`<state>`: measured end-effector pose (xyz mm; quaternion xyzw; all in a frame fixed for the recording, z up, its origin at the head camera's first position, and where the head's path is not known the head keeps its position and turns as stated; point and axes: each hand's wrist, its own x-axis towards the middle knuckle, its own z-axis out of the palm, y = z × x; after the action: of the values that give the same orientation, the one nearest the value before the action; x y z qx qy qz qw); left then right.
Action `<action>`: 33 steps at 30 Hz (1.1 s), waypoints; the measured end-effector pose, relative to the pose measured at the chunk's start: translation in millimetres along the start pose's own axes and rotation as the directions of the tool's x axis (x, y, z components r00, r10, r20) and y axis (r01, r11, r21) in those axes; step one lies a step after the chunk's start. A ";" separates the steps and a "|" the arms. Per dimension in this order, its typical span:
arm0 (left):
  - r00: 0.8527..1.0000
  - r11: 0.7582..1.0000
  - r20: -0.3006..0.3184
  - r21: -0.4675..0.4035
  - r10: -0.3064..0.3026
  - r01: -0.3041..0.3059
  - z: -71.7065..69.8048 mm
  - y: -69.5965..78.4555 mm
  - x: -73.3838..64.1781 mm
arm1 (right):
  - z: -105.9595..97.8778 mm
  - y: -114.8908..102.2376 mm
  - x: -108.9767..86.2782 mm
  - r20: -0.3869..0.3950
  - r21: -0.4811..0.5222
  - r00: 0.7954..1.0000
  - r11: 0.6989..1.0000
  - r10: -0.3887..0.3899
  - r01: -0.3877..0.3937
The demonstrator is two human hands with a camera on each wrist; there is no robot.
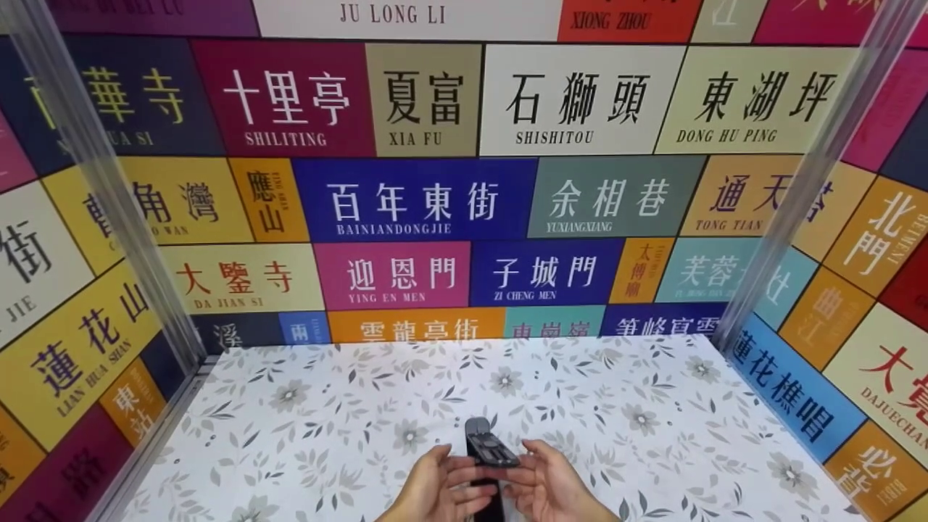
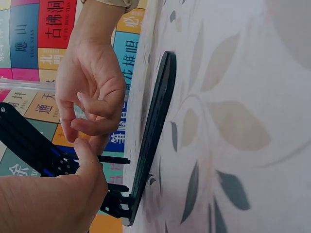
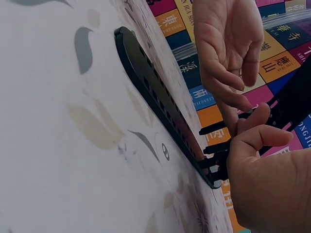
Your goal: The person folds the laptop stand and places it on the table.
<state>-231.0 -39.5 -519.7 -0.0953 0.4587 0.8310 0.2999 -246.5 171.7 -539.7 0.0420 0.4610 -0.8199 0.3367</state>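
Note:
A black folding stand [image 1: 493, 448] is before me, its long slotted base [image 3: 155, 97] lying on the table. A hinged upper part [image 2: 29, 138] slants up from the base on thin struts [image 3: 216, 146]. My left hand [image 1: 437, 487] holds the upper part's left side, with fingertips at its lower edge. On the other side, my right hand [image 1: 552, 484] holds it with thumb and bent fingers. In the left wrist view, my left thumb [image 2: 86, 153] lies in front of the hinge. The exact finger contacts are partly hidden in both wrist views.
White floral-patterned cloth [image 1: 348, 406] covers the table. Panels with colourful place-name signs [image 1: 413, 199] stand at the back and both sides. Clear upright corner strips [image 1: 783, 203] join the panels.

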 end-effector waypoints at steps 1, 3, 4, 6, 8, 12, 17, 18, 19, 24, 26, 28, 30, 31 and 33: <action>1.000 1.000 0.000 -0.007 0.002 -0.002 0.4 0.7 1.3 | 0.2 -0.5 0.9 -0.009 0.003 1.000 1.000 -0.005 0.005; 1.000 1.000 -0.001 -0.021 0.006 -0.007 0.9 2.2 3.7 | 0.5 -1.5 3.1 -0.031 0.012 0.999 1.000 -0.013 0.013; 1.000 1.000 -0.001 -0.029 0.008 -0.008 0.9 2.9 4.9 | 0.5 -2.1 4.2 -0.041 0.020 0.999 1.000 -0.015 0.016; 1.000 0.999 0.002 -0.039 0.015 -0.015 1.1 4.0 7.0 | 0.7 -3.4 6.4 -0.055 0.042 0.998 0.999 -0.024 0.027; 1.000 0.999 0.007 -0.046 0.025 -0.025 0.9 5.4 8.9 | 0.9 -5.2 8.5 -0.068 0.072 0.997 0.997 -0.028 0.033; 0.999 0.998 0.019 -0.049 0.045 -0.044 0.9 9.2 11.0 | 1.8 -9.0 11.2 -0.067 0.097 0.997 0.995 -0.030 0.037; 0.998 0.997 0.025 -0.041 0.060 -0.059 1.6 14.9 11.3 | 3.2 -13.2 11.0 -0.057 0.080 0.998 0.996 -0.041 0.045; 0.997 0.997 0.029 -0.041 0.066 -0.065 1.8 15.6 11.3 | 3.6 -13.7 10.8 -0.054 0.074 0.998 0.996 -0.045 0.049; 0.997 0.997 0.032 -0.042 0.071 -0.070 2.0 16.0 11.3 | 3.9 -14.0 10.9 -0.052 0.071 0.997 0.996 -0.048 0.052; 0.994 0.993 0.045 -0.064 0.100 -0.097 1.5 15.9 11.3 | 5.7 -13.5 11.7 -0.046 0.042 0.996 0.996 -0.078 0.080; 0.993 0.992 0.040 -0.069 0.107 -0.104 0.7 15.9 10.9 | 5.4 -13.2 12.1 -0.039 0.029 0.995 0.995 -0.097 0.098; 0.993 0.991 0.032 -0.071 0.112 -0.110 -0.3 16.5 10.2 | 4.8 -13.1 11.7 -0.026 0.011 0.992 0.993 -0.121 0.121; 0.994 0.992 0.023 -0.062 0.111 -0.109 -1.3 17.5 9.3 | 3.3 -13.0 11.5 -0.008 -0.004 0.991 0.991 -0.137 0.137; 0.994 0.992 0.018 -0.054 0.112 -0.111 -1.7 17.9 8.4 | 2.7 -12.9 11.2 -0.001 -0.011 0.990 0.989 -0.144 0.144; 0.993 0.993 0.017 -0.046 0.113 -0.112 -2.3 18.2 6.8 | 1.5 -12.7 10.6 0.006 -0.031 0.988 0.987 -0.157 0.157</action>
<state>-247.4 -45.8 -511.1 -0.0678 0.4416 0.8576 0.2548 -261.8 169.6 -533.7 -0.0011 0.4749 -0.8367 0.2727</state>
